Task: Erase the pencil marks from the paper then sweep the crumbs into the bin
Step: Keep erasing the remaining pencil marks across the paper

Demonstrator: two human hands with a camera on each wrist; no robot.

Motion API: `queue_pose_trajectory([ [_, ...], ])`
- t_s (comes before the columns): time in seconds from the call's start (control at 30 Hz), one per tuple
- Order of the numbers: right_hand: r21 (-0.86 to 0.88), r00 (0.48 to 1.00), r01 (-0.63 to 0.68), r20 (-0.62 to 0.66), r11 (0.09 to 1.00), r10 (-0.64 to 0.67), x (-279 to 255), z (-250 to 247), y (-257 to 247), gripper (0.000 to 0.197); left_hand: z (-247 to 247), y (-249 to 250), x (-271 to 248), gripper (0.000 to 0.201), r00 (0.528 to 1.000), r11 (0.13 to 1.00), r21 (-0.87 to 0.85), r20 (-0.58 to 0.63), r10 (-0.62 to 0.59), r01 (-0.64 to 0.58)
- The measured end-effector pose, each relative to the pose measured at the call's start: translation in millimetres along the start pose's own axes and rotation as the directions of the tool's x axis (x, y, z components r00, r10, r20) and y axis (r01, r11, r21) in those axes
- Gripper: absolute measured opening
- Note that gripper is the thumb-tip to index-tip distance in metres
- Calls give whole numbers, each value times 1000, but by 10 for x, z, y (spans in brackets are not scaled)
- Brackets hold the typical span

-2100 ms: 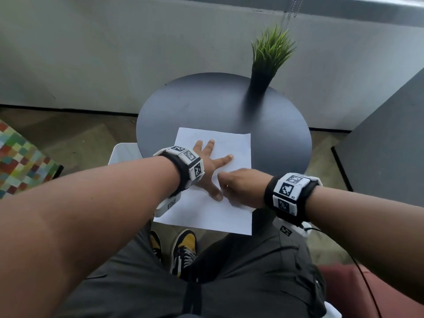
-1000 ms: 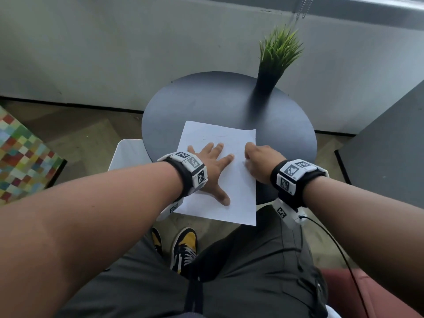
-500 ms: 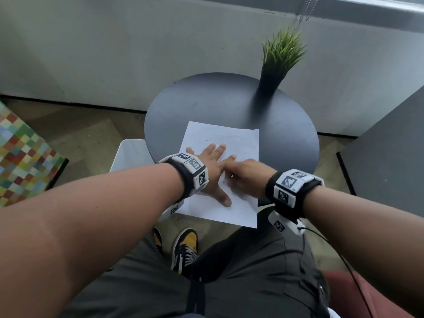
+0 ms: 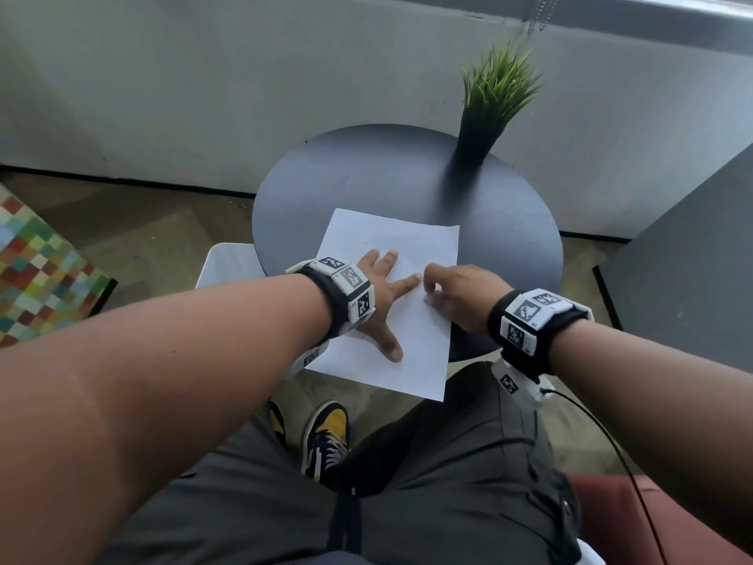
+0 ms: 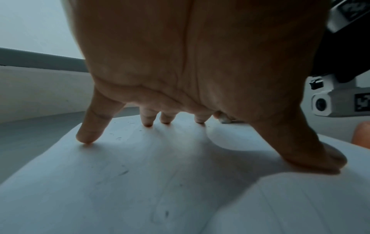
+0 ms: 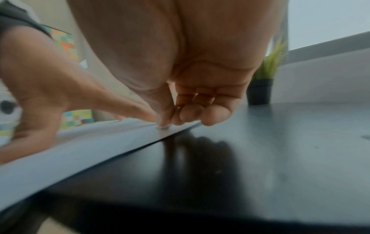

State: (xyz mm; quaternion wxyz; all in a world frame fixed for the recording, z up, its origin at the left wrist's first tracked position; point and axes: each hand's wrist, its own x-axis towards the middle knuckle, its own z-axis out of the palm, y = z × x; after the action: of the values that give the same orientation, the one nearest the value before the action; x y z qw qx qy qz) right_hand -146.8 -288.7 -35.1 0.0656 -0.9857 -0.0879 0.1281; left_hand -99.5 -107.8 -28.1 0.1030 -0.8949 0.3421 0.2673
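— Where does the paper (image 4: pixel 411 254) lie?
— On the round dark table (image 4: pixel 366 177), its near end hanging past the table's edge. Faint pencil marks (image 5: pixel 123 170) show on it in the left wrist view.
— And the left hand (image 4: pixel 377 297)?
— Spread flat on the sheet, fingers straight, pressing it down.
— The right hand (image 4: pixel 456 293)?
— Its fingers are curled, pinching a small pale eraser (image 6: pixel 164 126) against the paper near its right edge.
— Anything else?
— A potted grass plant (image 4: pixel 495 99) at the table's far side, well apart from the paper
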Motion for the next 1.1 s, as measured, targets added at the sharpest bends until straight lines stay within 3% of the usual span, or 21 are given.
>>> queue_pose_trajectory([
  [0.13,62,954,232,183,971,-239,-116,107,-202,12,-3,-10,-9,131,1000,1000,-1,16,1,-1],
  [0.27,27,997,60,54,998,-62,-23,-54,48,10,-8,3,14,132,1000,1000,3,18,-9,9],
  [0.33,-18,986,155,63,988,-153,-75,-14,-15,12,-2,-1,21,133,1000,1000,4,23,-9,9],
  [0.43,5,910,348,238,937,-340,-193,75,-194,15,5,-2,35,134,1000,1000,10,28,-10,10],
  [0.5,16,948,246,207,969,-243,-132,-7,-111,15,-9,9,44,134,999,1000,11,30,-15,14],
  [0.6,-14,995,83,51,996,-82,-70,-53,62,14,-19,17,61,134,999,1000,2,26,-22,22],
  [0.67,2,980,180,92,984,-179,-123,16,-24,12,-14,10,68,136,999,1000,1,30,-27,27],
  [0.73,30,924,307,229,951,-305,-195,85,-143,14,-10,7,71,137,999,1000,3,33,-31,31],
  [0.8,29,939,261,226,965,-261,-148,33,-75,14,-19,18,77,137,999,999,8,35,-31,31],
  [0.9,-12,987,134,91,991,-133,-74,-9,119,12,-18,32,86,136,999,999,8,30,-33,33],
  [0.97,-10,967,219,131,976,-216,-131,50,13,15,-12,20,81,137,999,999,13,31,-34,34],
  [1.03,21,909,350,235,936,-345,-234,122,-156,19,-1,15,82,137,999,999,14,29,-33,32],
  [1.1,40,938,265,222,963,-267,-189,95,-99,17,-10,19,92,137,999,999,10,29,-31,31],
])
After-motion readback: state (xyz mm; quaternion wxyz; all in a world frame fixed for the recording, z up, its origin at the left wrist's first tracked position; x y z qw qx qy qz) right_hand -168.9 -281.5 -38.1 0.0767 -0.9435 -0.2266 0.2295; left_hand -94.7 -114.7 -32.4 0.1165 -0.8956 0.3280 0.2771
